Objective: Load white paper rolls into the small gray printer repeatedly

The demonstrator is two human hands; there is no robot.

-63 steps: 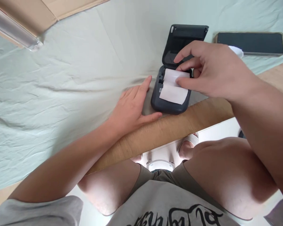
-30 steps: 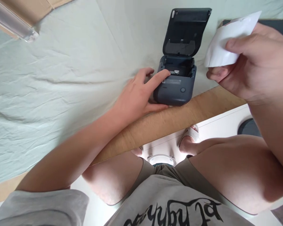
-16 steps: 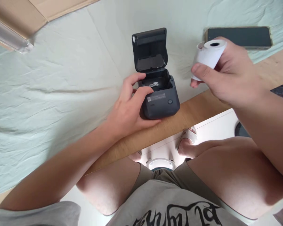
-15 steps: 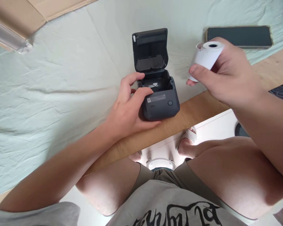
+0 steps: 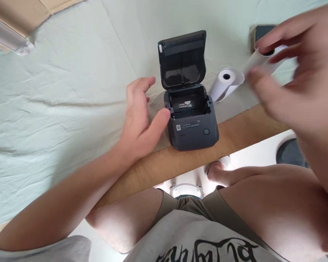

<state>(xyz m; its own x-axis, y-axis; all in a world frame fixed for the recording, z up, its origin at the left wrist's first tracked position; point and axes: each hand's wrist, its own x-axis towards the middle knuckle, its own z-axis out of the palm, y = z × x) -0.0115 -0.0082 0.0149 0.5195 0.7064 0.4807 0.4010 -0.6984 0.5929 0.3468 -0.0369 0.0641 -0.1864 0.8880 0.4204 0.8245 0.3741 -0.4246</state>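
A dark grey label printer stands near the table edge, its lid raised and its paper bay showing. My left hand is open at the printer's left side, fingers spread, the thumb tip close to or touching its corner. To the right of the printer stands a white paper roll with a dark core and a loose paper end. My right hand, smeared by motion, has its fingers around a second white paper roll. Its grip is partly hidden.
A phone lies behind my right hand, largely covered by it. A cardboard piece and a clear plastic piece are at the upper left. Pale green cloth covers the table up to its bare wooden edge.
My left hand has let go of the printer and opened. My right hand has moved right and up. Two rolls now show apart, one standing beside the printer; the printer sits slightly further right.
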